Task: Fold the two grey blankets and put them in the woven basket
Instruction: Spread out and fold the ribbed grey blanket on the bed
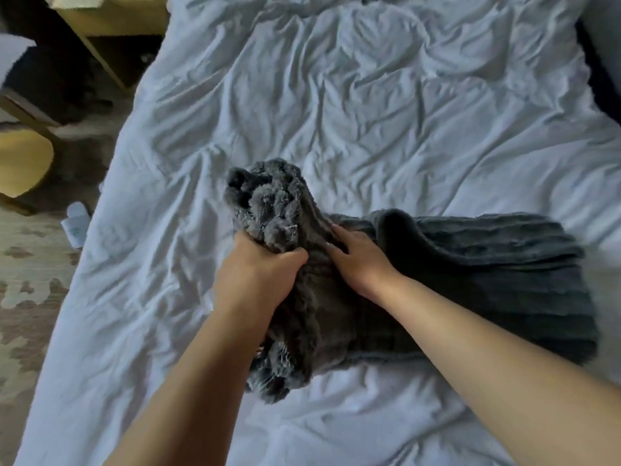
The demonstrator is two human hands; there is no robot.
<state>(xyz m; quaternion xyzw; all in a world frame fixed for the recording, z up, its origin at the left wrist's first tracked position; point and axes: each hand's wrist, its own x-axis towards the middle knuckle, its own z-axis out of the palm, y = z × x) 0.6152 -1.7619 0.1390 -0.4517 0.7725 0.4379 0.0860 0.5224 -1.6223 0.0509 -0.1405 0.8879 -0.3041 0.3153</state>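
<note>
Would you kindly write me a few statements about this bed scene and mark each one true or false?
1. The left hand grips the fluffy grey blanket. True.
2. The ribbed grey blanket hangs over the bed's edge. False: it lies flat on the white duvet, inside the edges that show.
3. The right hand is lifted clear of the blankets. False: it rests on the grey fabric, fingers fairly straight.
4. The ribbed grey blanket lies to the right of the fluffy grey blanket. True.
</note>
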